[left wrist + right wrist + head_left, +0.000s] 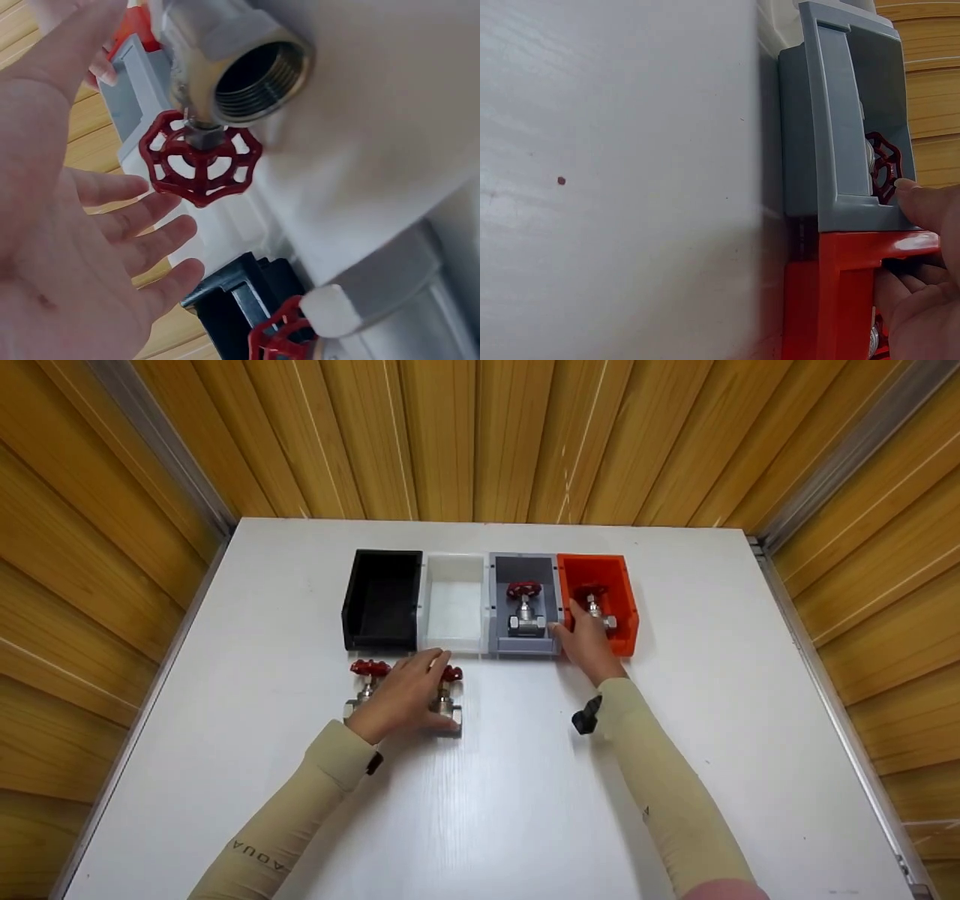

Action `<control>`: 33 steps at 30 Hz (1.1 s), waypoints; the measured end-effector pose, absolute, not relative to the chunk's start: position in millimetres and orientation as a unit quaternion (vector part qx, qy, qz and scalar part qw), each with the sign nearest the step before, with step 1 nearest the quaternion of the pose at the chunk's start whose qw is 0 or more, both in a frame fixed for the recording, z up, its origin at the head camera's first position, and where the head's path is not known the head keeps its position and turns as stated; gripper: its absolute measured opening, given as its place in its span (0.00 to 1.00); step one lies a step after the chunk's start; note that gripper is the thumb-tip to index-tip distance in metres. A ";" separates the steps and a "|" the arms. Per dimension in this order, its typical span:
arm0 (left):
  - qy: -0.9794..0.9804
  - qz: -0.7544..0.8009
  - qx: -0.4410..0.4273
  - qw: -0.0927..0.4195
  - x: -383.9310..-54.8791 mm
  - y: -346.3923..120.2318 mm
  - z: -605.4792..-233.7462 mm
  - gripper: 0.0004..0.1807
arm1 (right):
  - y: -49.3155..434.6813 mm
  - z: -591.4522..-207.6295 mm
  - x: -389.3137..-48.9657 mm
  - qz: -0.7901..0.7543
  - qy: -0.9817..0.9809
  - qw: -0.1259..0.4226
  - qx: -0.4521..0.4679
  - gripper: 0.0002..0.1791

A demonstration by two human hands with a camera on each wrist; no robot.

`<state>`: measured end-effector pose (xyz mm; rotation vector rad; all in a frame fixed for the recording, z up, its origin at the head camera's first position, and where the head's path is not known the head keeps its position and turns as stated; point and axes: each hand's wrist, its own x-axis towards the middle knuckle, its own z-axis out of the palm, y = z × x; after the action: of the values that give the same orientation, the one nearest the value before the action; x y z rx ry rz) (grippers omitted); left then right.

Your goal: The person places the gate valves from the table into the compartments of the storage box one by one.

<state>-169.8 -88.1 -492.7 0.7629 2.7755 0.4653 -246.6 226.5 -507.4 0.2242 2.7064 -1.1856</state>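
My left hand (405,694) is over two metal gate valves with red handwheels. Its thumb lies by the right-hand valve (448,703), while the left-hand valve (365,690) is partly hidden behind the wrist. In the left wrist view its fingers (161,244) are spread and loosely bent beside the red handwheel (199,161). My right hand (589,643) straddles the adjoining walls of the grey bin (527,646) and the orange bin (624,615), thumb on the grey side, fingers inside the orange. One valve (526,615) stands in the grey bin; another (594,606), partly covered, is in the orange bin.
A black bin (382,600) and a white bin (455,600) continue the row to the left. The bins stand near the back of a white table (510,810). Wood-patterned walls (442,442) rise behind and on both sides.
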 end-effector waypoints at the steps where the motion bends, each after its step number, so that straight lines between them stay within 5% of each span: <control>1: 0.946 0.158 0.259 0.114 -169.5 -88.9 -493.7 0.66 | 226.7 -507.3 -246.8 -0.399 0.909 0.090 0.077 0.41; 33: 0.950 0.147 0.246 0.124 -161.9 -93.9 -509.6 0.72 | 229.6 -504.6 -249.7 -0.387 0.914 0.095 0.074 0.44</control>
<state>-161.9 -93.9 -509.6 0.7163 2.7692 0.4292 -249.7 229.6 -504.6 0.2199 2.7097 -1.1459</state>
